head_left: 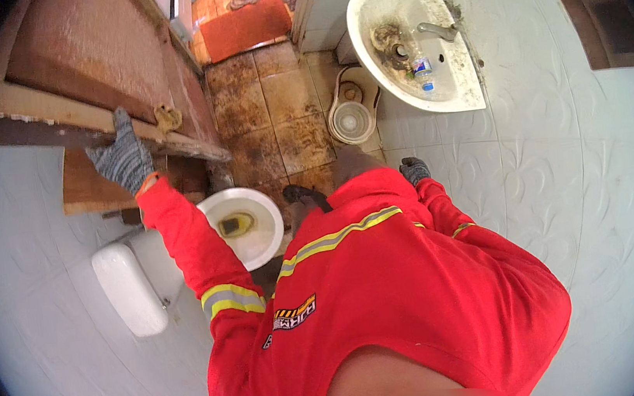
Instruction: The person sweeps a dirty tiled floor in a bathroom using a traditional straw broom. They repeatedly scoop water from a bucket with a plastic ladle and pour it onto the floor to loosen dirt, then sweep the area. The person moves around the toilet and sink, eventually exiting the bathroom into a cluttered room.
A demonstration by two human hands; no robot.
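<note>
The left hand (123, 156) in a grey knit glove is laid flat on the wooden door (90, 59) at its lower rail, fingers spread, nothing grasped. The door is judged heavy and stiff — best taken by its edge. The right hand (414, 170) hangs near the tiled wall (564, 170) — whether its fingers are clenched cannot be told.

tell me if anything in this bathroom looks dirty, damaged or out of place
The wash basin is streaked with dark grime around its drain, and a small plastic bottle lies inside it. The toilet bowl holds yellow-brown water. The left hand rests on a worn wooden door edge.
</note>
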